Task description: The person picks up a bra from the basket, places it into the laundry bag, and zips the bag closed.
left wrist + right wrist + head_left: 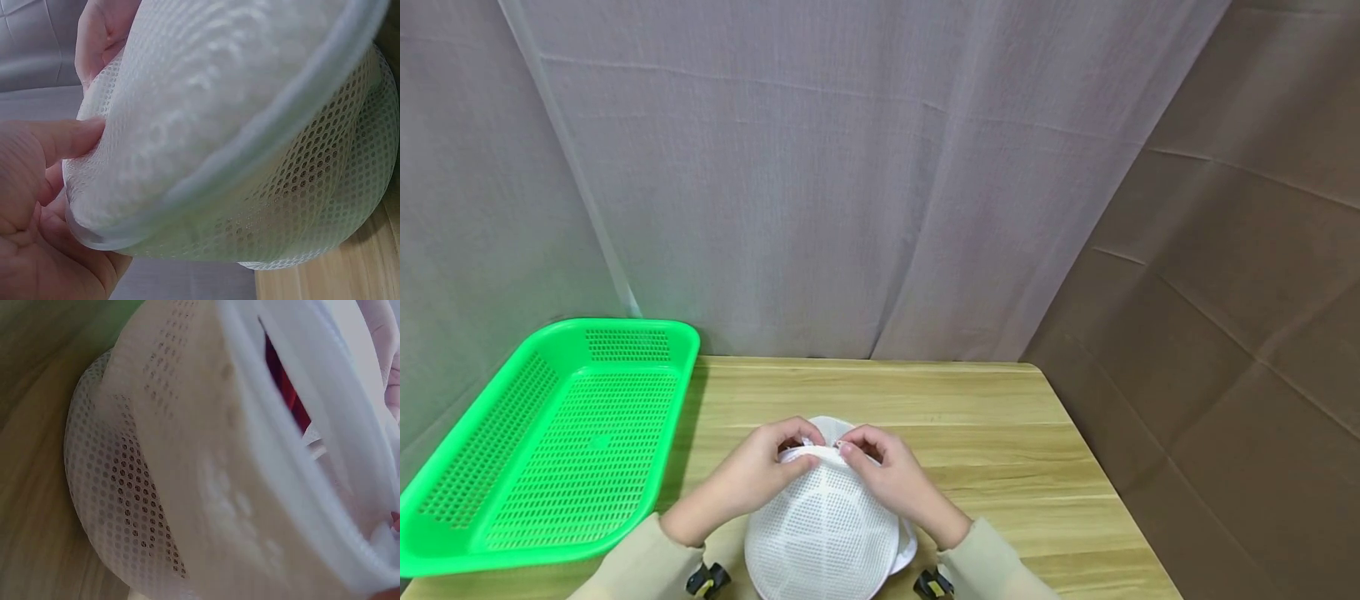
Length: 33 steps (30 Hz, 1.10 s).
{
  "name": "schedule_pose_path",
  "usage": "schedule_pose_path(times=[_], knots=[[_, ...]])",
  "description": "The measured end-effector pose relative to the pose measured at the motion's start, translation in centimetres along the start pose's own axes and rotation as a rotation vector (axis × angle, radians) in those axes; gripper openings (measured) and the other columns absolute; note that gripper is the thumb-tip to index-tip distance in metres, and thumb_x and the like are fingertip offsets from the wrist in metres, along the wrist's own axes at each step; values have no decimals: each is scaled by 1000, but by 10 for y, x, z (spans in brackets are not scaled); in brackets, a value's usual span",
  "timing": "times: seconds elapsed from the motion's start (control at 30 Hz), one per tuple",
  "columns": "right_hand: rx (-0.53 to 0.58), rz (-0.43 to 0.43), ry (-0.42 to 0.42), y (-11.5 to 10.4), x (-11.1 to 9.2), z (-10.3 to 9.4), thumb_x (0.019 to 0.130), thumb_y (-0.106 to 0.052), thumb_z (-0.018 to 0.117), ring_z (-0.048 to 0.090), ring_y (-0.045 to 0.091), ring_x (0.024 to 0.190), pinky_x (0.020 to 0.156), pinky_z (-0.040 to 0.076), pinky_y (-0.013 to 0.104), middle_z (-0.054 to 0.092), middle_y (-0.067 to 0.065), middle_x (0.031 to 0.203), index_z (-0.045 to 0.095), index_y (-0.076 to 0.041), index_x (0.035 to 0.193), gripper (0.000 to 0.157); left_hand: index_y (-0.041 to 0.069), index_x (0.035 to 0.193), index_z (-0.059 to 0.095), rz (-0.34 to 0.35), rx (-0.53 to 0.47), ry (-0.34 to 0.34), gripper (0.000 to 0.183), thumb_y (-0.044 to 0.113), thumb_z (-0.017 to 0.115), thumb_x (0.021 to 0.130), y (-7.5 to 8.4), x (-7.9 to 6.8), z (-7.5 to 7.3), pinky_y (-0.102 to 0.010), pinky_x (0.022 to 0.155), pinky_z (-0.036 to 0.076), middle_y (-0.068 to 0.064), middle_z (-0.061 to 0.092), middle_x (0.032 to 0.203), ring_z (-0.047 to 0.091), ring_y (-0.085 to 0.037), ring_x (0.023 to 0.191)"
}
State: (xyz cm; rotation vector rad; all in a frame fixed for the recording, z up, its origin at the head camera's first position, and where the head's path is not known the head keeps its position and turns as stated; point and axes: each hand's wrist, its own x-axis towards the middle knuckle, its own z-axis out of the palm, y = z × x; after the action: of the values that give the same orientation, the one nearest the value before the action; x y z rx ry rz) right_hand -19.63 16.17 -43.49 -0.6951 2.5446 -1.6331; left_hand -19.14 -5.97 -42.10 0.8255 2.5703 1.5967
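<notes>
A white mesh laundry bag (823, 537) with a stiff round rim stands on the table close to the person. My left hand (763, 467) pinches its top edge between thumb and fingers. Opposite it, my right hand (887, 471) grips the same edge, thumb toward me. In the left wrist view the left thumb (75, 136) presses on the mesh. The right wrist view shows a gap between two white bands of the bag (131, 487), with something dark red (287, 390) visible inside. Most of the right hand is outside its own wrist view.
A large green plastic basket (643, 324) with perforated sides stands to the left on the wooden table (1000, 442). A grey curtain (790, 208) hangs behind the table's back edge, and a brown cloth wall (1217, 333) runs along the right side.
</notes>
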Motion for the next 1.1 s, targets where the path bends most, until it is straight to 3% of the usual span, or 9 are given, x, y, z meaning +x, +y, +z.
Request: schedule_pose_path(times=[0.17,0.43,0.77,1.0,1.1], knots=[[-21,14,24,1,0,2,95,-7,60,57,16,79,70,47,25,65,1,88,66,-3,97,7,17,98,65,-16,1,-7,15,8,71,87,-1,0,1,-27,67,50,5,63,89,57,-14,79],[-26,16,69,2,-1,2,92,-11,65,59,13,79,71,50,26,66,-5,86,68,-12,90,4,18,97,65,-22,10,-1,14,11,72,87,-1,-1,3,-28,68,50,5,63,89,57,-14,79],[-77,73,127,4,1,3,90,-13,68,56,11,68,59,47,22,65,-2,78,69,-9,82,9,21,97,65,-35,-3,-4,17,10,72,86,-1,0,4,-29,69,51,8,63,89,58,-13,79],[-77,88,230,4,0,1,89,-13,66,50,10,62,55,43,21,57,-4,69,68,-13,79,10,18,97,65,-24,11,17,15,11,73,86,-3,-1,4,-27,64,49,6,62,86,56,-14,75],[-81,75,217,4,-1,0,88,-11,65,50,11,62,55,42,21,57,-3,68,67,-14,78,11,18,96,65,-29,14,22,14,12,73,86,-4,-1,4,-27,64,49,5,62,86,56,-15,75]])
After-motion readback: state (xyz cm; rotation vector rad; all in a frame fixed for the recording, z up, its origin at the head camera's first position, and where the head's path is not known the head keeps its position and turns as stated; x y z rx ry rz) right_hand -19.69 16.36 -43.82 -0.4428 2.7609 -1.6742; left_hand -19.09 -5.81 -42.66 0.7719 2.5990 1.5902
